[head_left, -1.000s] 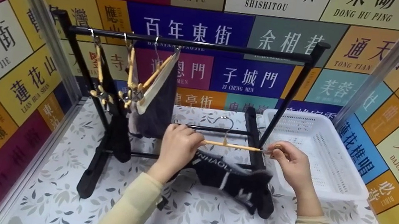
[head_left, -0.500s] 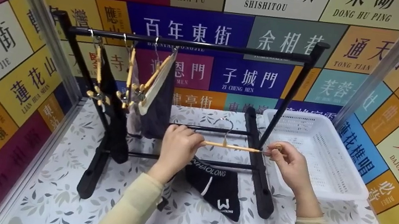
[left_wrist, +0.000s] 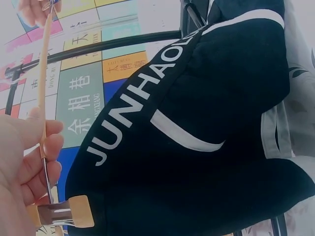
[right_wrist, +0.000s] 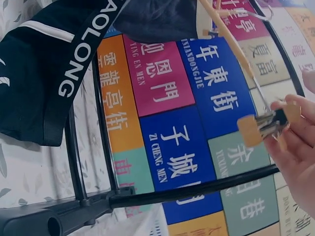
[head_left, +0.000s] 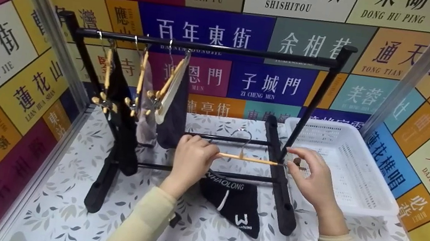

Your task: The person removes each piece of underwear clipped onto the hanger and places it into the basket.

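A pale wooden clip hanger (head_left: pixel 250 159) lies level between the two hands, its metal hook pointing up. My left hand (head_left: pixel 194 156) grips its left end. Black underpants (head_left: pixel 234 203) with white waistband lettering droop from that end; in the left wrist view, a clip (left_wrist: pixel 81 211) pinches the waistband's corner. At the other end, my right hand (head_left: pixel 311 177) holds the right clip (right_wrist: pixel 251 130) with its fingertips, one finger standing apart. The waistband's free corner (right_wrist: pixel 51 135) hangs away from this clip in the right wrist view.
A black clothes rack (head_left: pixel 226 49) stands before me, with several clip hangers (head_left: pixel 141 78) bunched at its left. Dark trousers (head_left: pixel 175 110) and other dark and mauve garments hang there. A white plastic basket (head_left: pixel 380 194) stands at right behind the rack's foot (head_left: pixel 285 222).
The black underpants' free end has swung down and left, from bunched across the rack's right foot to hanging flat. My right hand's fingers have spread somewhat around the clip.
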The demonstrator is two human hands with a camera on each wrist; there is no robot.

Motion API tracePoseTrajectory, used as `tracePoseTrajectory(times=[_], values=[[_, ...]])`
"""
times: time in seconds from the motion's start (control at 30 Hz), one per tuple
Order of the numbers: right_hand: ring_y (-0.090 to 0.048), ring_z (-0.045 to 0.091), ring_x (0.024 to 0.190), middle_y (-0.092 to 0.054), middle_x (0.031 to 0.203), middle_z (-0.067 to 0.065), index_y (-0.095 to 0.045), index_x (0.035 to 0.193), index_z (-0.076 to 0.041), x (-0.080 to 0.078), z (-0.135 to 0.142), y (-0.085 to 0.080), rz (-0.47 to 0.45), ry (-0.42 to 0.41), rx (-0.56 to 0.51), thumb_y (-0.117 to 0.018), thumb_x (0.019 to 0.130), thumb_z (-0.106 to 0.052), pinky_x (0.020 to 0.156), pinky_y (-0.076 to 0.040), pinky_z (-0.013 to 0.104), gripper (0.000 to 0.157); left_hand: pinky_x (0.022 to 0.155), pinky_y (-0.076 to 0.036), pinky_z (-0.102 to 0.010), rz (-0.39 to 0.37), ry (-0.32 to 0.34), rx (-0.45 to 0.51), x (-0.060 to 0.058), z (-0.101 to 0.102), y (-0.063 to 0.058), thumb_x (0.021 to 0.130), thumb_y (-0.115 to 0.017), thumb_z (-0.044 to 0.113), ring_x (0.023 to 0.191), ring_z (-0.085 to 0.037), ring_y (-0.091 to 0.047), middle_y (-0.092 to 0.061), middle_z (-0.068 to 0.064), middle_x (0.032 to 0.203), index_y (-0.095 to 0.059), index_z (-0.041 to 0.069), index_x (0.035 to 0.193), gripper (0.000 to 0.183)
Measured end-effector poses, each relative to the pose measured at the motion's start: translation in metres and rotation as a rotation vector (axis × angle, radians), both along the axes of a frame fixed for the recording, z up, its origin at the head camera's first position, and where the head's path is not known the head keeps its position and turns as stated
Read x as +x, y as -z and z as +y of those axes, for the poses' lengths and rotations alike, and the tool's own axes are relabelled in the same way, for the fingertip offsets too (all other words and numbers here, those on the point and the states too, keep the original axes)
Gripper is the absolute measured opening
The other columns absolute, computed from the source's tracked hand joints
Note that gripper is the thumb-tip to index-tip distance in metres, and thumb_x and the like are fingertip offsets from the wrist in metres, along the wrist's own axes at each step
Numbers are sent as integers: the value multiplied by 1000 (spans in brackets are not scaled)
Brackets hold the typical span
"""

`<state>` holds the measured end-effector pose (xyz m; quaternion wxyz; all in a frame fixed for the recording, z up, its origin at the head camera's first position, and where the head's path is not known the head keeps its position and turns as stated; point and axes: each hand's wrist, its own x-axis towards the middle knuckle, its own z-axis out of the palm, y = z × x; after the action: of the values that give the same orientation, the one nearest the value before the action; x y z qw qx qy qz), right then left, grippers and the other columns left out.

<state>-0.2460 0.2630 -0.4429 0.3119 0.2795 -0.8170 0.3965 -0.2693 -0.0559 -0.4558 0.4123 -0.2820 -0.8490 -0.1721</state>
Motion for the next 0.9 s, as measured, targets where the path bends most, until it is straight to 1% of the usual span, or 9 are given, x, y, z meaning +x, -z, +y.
tracePoseTrajectory(times=[0.13,0.23,0.3,0.4,0.53,0.7,0.9], values=[[-57,30,109,-67,119,10,-67,121,-4,0,-8,-4,147,-5,115,-74,84,-4,100,-38,35,38,70,-41,-41,-15,-12,-19,1,1,1,85,-76,32,67,-25,-56,-69,1,74,-74,16,81,16],[-59,33,110,-67,120,11,-67,121,-4,0,-14,-5,224,-13,183,-74,85,-12,102,-37,43,38,73,-41,-41,-36,-26,-36,2,1,2,88,-72,34,70,-24,-57,-70,1,76,-74,16,82,19],[-60,34,110,-67,119,10,-67,122,-5,0,-18,-4,253,-7,226,-74,84,-15,103,-37,46,39,74,-42,-41,-45,-31,-37,2,1,4,88,-72,33,71,-24,-58,-71,1,77,-75,16,83,18],[-61,33,109,-68,118,9,-67,122,-6,0,-23,-2,253,11,290,-75,84,-19,105,-35,51,41,74,-42,-41,-40,-40,-30,4,2,5,86,-74,33,72,-23,-59,-71,2,77,-75,17,82,17],[-61,32,107,-69,115,8,-68,122,-9,0,-27,2,217,39,351,-75,84,-21,109,-31,54,41,71,-41,-40,-24,-49,-18,5,4,7,83,-77,32,71,-23,-59,-70,2,75,-74,17,80,15],[-62,30,104,-70,112,6,-68,122,-11,0,-28,8,197,57,411,-77,83,-20,110,-30,51,40,69,-41,-38,-29,-54,-13,8,6,9,84,-76,33,68,-21,-58,-68,3,73,-76,19,81,15],[-65,29,96,-71,105,6,-70,117,-11,-1,-27,12,213,76,450,-77,84,-18,107,-34,51,34,71,-41,-38,-31,-58,-9,9,8,10,85,-75,34,68,-21,-57,-68,3,72,-76,19,81,15]])
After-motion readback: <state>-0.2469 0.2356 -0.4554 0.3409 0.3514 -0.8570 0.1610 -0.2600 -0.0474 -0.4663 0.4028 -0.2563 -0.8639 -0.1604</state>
